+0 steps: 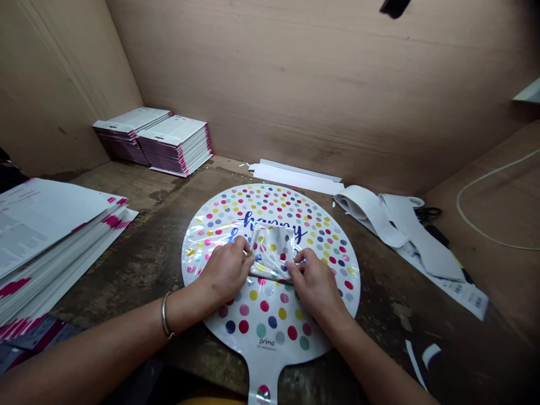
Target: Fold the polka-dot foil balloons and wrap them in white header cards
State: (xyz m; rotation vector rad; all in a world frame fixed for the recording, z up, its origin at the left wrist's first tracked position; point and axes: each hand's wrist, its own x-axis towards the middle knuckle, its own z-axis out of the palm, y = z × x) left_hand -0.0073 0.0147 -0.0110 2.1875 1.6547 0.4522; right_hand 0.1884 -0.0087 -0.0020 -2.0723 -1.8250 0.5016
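Two stacks of white, pink-edged cards [172,135] sit side by side at the far left, by the wooden wall [295,84]. A larger stack of printed sheets [50,225] fans out at the near left. Flat white strips [297,175] lie at the far side of the worn table [156,225]. To the right are a loosely coiled paper band [363,208], black-handled scissors [430,212], a pale cable [458,197] and, nearer, small paper scraps [430,354].
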